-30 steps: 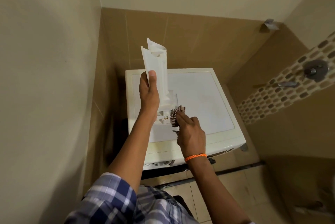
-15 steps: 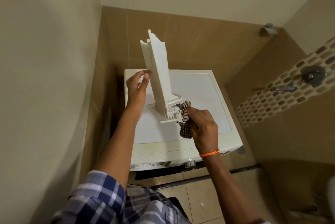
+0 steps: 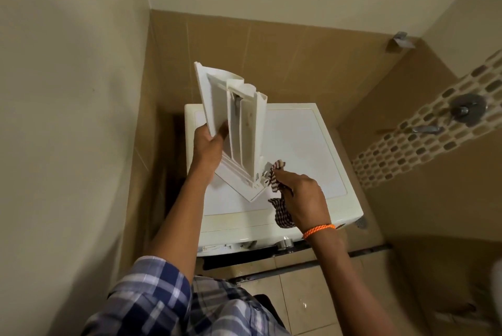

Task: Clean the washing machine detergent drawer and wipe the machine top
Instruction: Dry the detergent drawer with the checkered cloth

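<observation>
The white detergent drawer [image 3: 239, 129] stands on end above the washing machine top [image 3: 304, 150], its open compartments turned toward me and its front panel at the bottom. My left hand [image 3: 209, 148] grips the drawer's left side wall. My right hand [image 3: 301, 194] holds a checked brown-and-white cloth [image 3: 279, 199] and presses its tip against the drawer's lower right corner. An orange band circles my right wrist.
The machine sits in a tiled corner, with a plain wall close on the left. Shower fittings [image 3: 461, 110] stick out of the mosaic strip on the right wall. A chrome knob [image 3: 284, 242] shows on the machine's front edge, and tiled floor lies below.
My left hand has turned the drawer so its compartments face me, and moved from its back edge to its left side. My right hand with the cloth stays at the lower corner.
</observation>
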